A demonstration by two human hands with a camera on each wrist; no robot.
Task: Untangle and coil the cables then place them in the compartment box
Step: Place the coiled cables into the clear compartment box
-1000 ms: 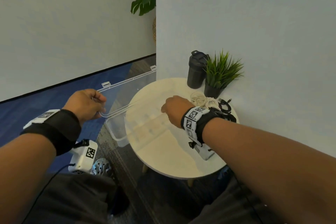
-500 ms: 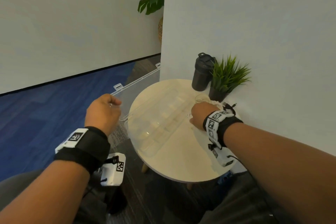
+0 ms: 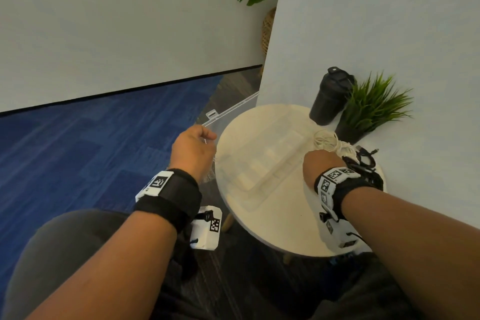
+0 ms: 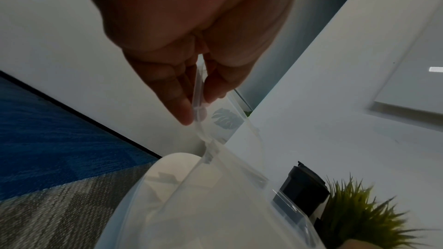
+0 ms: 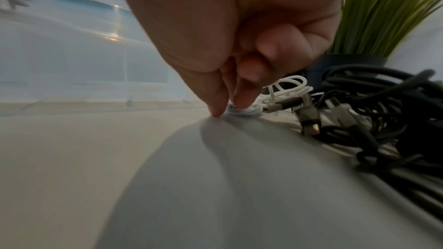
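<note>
A clear compartment box (image 3: 262, 163) lies on the round white table (image 3: 272, 226), its lid (image 3: 233, 112) swung open over the table's left edge. My left hand (image 3: 193, 149) pinches the lid's rim (image 4: 203, 133) between thumb and fingers (image 4: 182, 113). A white cable bundle (image 3: 327, 140) and tangled black cables (image 3: 363, 161) lie at the table's right rear. My right hand (image 3: 320, 166) is curled down beside the box. Its thumb and forefinger (image 5: 226, 109) pinch the near end of the white cable (image 5: 285, 86), next to the black cables (image 5: 374, 111).
A black shaker bottle (image 3: 330, 96) and a potted green plant (image 3: 374, 106) stand at the table's back against a white wall panel. Blue and grey carpet lies to the left. My knees are below the table's near edge.
The box has slid right, from hanging over the table's left edge to lying on it. My right hand left the box and moved back right to the white cable. My left hand followed, holding the lid.
</note>
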